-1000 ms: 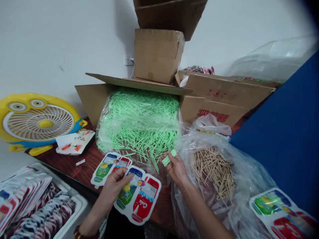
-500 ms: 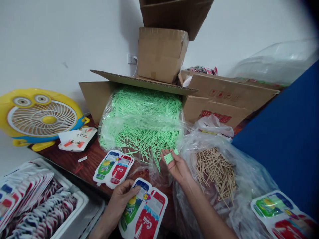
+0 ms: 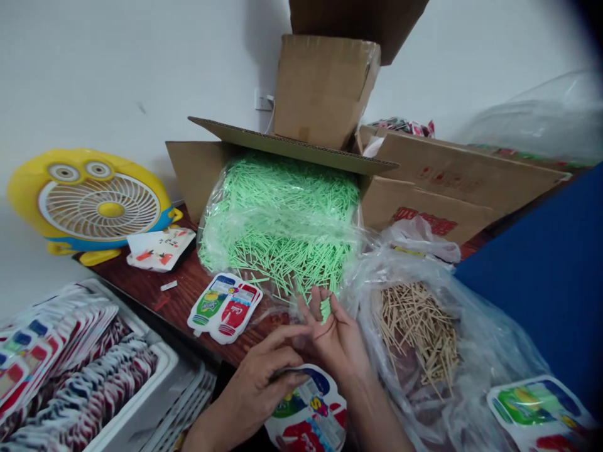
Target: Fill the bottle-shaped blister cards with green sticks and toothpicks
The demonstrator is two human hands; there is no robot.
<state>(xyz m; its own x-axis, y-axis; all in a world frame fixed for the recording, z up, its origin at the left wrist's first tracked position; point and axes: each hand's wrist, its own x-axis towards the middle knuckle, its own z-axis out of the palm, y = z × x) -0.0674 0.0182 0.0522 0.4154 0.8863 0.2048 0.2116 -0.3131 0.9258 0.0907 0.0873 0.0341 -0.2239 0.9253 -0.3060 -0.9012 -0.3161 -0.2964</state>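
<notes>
Head view: we see the right hand (image 3: pixel 335 339) half open, palm up, with a small bundle of green sticks (image 3: pixel 325 308) at its fingers, near the desk's (image 3: pixel 181 295) front edge. Our left hand (image 3: pixel 264 376) pinches a printed drink-shaped pouch (image 3: pixel 308 417), index finger extended toward the right palm.

Up and to the left of the fingers, a yellow fan (image 3: pixel 97 204) stands against the white wall, with a small printed card (image 3: pixel 160 248) lying on the dark worktop (image 3: pixel 188 292) just before it. Down to the left of the fingers, a white tray (image 3: pixel 141 402) holds rows of printed packets. Behind and above the fingers, brown cardboard boxes (image 3: pixel 325 88) are stacked, and to the right a clear bag of tan wooden sticks (image 3: pixel 419 333) lies beside a blue panel (image 3: pixel 541 282).
</notes>
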